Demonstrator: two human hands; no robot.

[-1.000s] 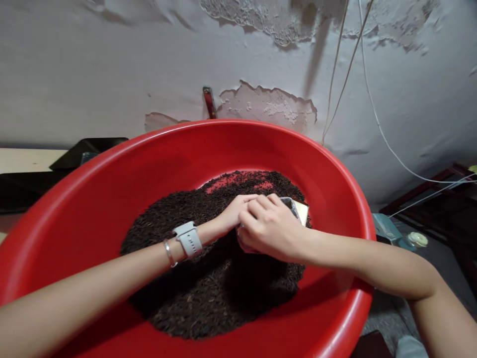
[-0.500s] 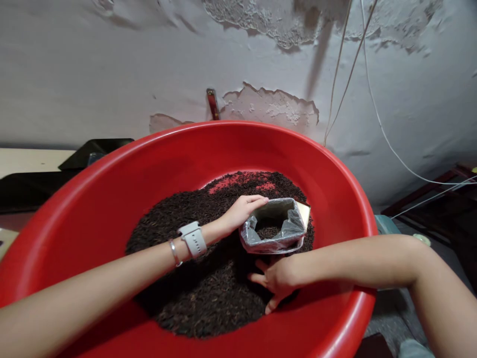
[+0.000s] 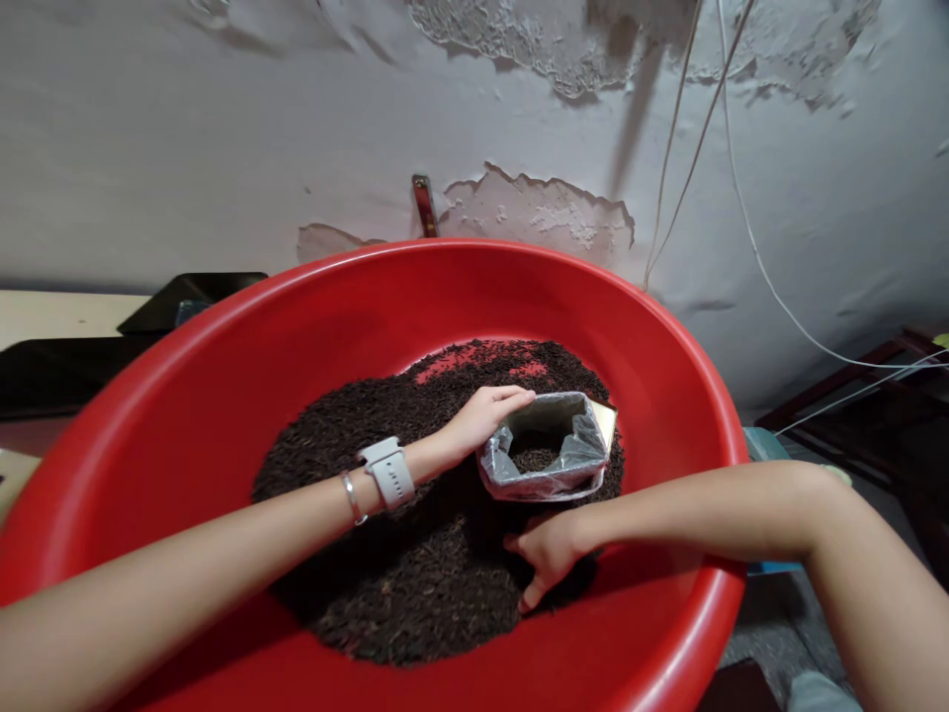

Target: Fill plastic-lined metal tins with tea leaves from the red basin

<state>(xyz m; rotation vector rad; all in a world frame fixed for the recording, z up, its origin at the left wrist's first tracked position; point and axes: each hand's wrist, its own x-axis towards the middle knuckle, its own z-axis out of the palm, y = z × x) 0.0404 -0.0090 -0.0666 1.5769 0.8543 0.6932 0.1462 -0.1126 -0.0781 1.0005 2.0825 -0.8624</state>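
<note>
My left hand (image 3: 489,420) is closed on the upper left edge of a box with a clear plastic liner (image 3: 549,485). The liner is folded out over the rim, and some dark leaves lie inside. The box stands tilted among loose dark tea leaves (image 3: 415,593). Just in front of it, my right hand (image 3: 553,554) reaches down into the leaves, thumb and fingers curled round some of them. Its fingertips are partly buried. A cream flap (image 3: 604,425) shows at the right side of the box.
A large red basin (image 3: 170,435) holds the leaves, its rim beneath my right forearm. Black trays (image 3: 200,287) rest on a pale surface at the left. Behind is a peeling wall (image 3: 222,148), with cords (image 3: 682,148) hanging at the right.
My right hand has sunk lower into the leaves, and its fingers, spread before, have drawn in. My left hand and the box have barely moved.
</note>
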